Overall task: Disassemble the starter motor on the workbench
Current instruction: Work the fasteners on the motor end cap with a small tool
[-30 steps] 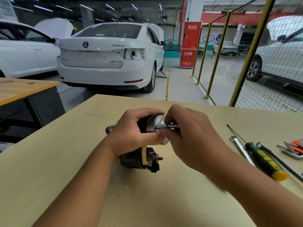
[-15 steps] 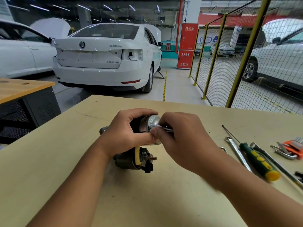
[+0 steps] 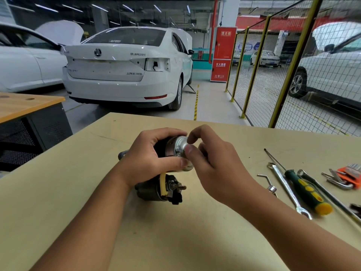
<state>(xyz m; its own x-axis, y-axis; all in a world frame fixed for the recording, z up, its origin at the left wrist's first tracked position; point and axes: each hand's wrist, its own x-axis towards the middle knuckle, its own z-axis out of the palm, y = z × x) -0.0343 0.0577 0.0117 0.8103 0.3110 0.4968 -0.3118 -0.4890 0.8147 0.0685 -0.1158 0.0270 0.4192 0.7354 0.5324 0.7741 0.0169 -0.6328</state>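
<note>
Workbench of pale tan board, matte, smooth, lightly marked. Garage hall behind: white car tail-on with one rear lamp out, second bench at far left with orange wood top, yellow-post mesh fence on right, red cabinet by pillar.

Starter near bench middle, lower part on the surface. Long axis roughly left-right, silver end cap facing right. Dark cylindrical body, shiny domed metal cap, smaller dark solenoid alongside on near side with threaded stud, black plastic piece and yellow tube.

Left hand wrapped around starter body, thumb across near side, clamped. Right hand at cap end, thumb and forefinger tips curled in at cap centre; anything pinched there too small to tell.

Right of hands, well apart from starter: bent hex key, long chrome wrench, green-yellow screwdriver with thin shaft pointing away, hex key set in orange holder.
</note>
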